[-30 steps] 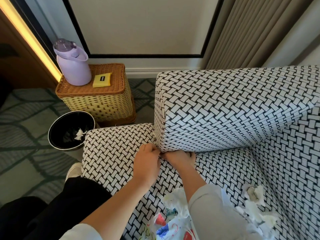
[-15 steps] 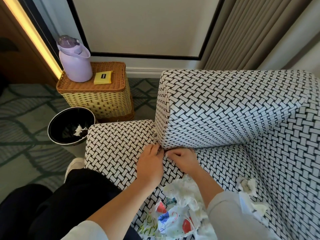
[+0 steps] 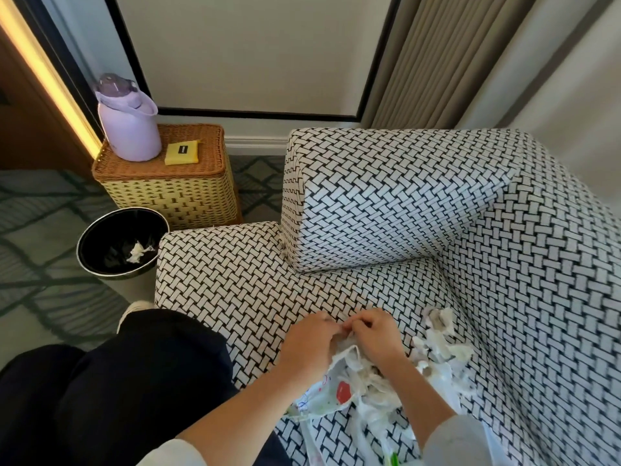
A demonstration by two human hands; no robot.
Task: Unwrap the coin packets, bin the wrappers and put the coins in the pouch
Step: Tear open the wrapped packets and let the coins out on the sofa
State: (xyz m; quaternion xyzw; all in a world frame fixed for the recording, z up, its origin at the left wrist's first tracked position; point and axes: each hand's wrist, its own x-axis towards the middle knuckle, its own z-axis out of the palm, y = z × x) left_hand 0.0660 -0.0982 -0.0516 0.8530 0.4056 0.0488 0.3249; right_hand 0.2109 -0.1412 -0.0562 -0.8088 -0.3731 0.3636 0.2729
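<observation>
At lower centre: our left hand [image 3: 307, 346] and right hand [image 3: 378, 336] pinch a packet [image 3: 346, 342].
Binned: one wrapper [image 3: 137, 253].
Remaining: packets [image 3: 440, 344], lower right.

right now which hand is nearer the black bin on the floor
Left. The left hand is on the side of the packet toward the bin; the right hand is on the far side. Both hands pinch it.
</observation>
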